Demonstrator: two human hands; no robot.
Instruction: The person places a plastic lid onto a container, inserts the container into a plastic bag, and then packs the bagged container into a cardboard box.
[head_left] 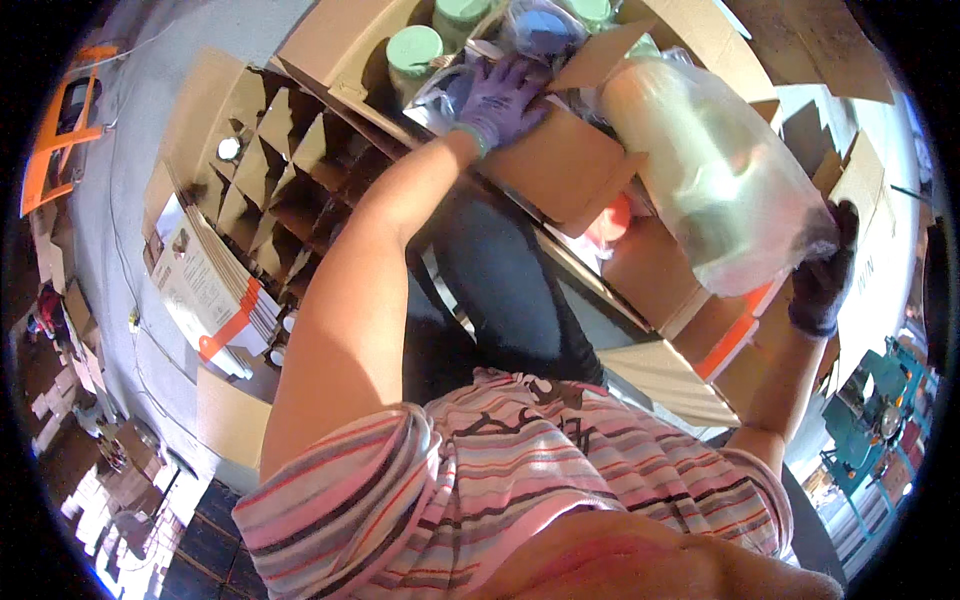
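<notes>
My left hand point(500, 105), in a purple glove, reaches into a large cardboard box point(345, 105). Its fingers are spread flat over dark, film-covered things beside a brown cardboard flap point(555, 165). My right hand point(828, 270), in a dark glove, is closed on the near end of a long bundle point(700, 170) wrapped in translucent film. That bundle lies slanting across the right part of the box, and what is inside it is blurred. Near my left hand stand a jar with a pale green lid point(415, 50) and a blue round thing under clear film point(543, 32).
To the left sits a carton with cardboard dividers point(270, 170), with a stack of printed white-and-orange cards point(215, 295) at its near side. An orange frame point(75, 130) stands far left, and teal machinery point(880, 420) at the right. A red-orange thing point(610, 220) shows inside the box.
</notes>
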